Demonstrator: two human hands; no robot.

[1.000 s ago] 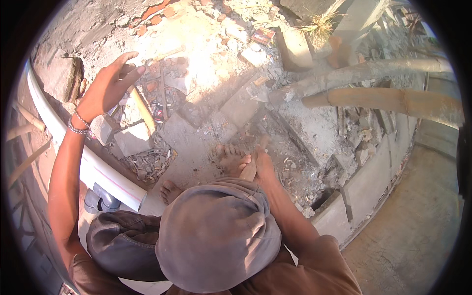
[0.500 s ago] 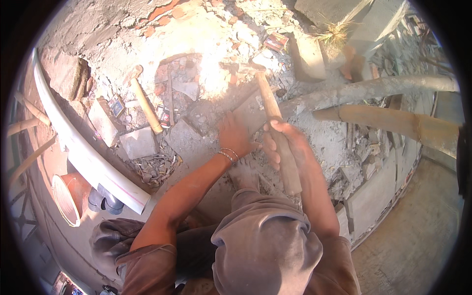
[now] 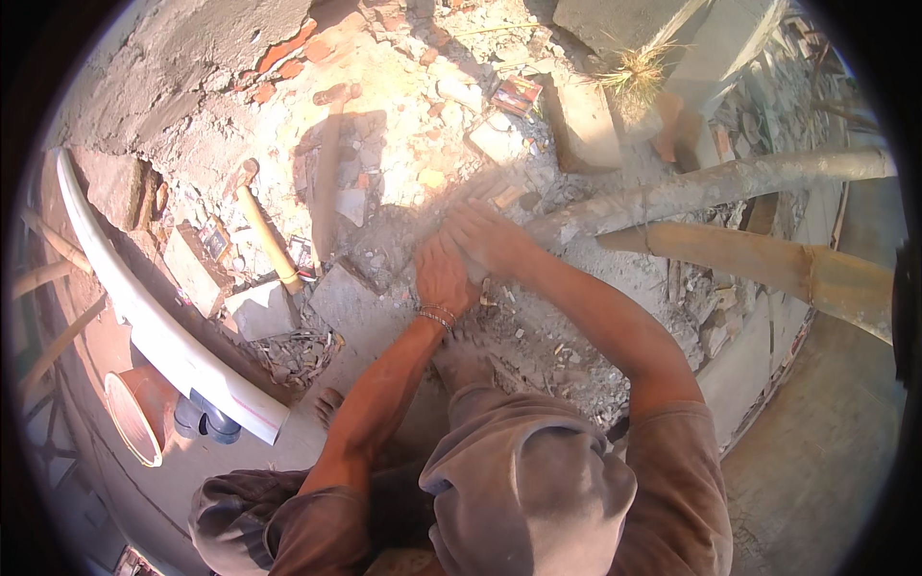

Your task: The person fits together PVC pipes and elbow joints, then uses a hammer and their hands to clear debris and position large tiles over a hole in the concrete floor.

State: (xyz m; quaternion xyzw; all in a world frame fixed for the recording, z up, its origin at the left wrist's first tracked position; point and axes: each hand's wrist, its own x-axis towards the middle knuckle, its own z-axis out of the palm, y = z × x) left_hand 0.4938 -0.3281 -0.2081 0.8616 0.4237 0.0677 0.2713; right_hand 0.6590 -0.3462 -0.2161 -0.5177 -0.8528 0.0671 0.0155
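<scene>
Both of my hands are close together over the rubble in front of my feet. My left hand (image 3: pixel 445 276), with a bracelet on its wrist, grips a dusty grey chunk of rubble (image 3: pixel 474 267), mostly hidden under the fingers. My right hand (image 3: pixel 490 240) is curled over the far right side of the same chunk. A wooden-handled hammer (image 3: pixel 330 173) lies on the debris to the far left of my hands, its head pointing away. Further left, a second hammer (image 3: pixel 267 235) with a yellowish handle leans across the rubble.
A long white pipe (image 3: pixel 163 307) runs along the left, beside an orange-brown bucket (image 3: pixel 136 418) and a dark pipe fitting (image 3: pixel 206 416). A grey pole (image 3: pixel 740 185) and a bamboo pole (image 3: pixel 759 261) reach in from the right. Concrete blocks (image 3: pixel 584 120) stand at the back.
My right hand has let go of the hammer, which now lies to the left on the rubble. That hand has moved left and forward beside my left hand, onto the chunk.
</scene>
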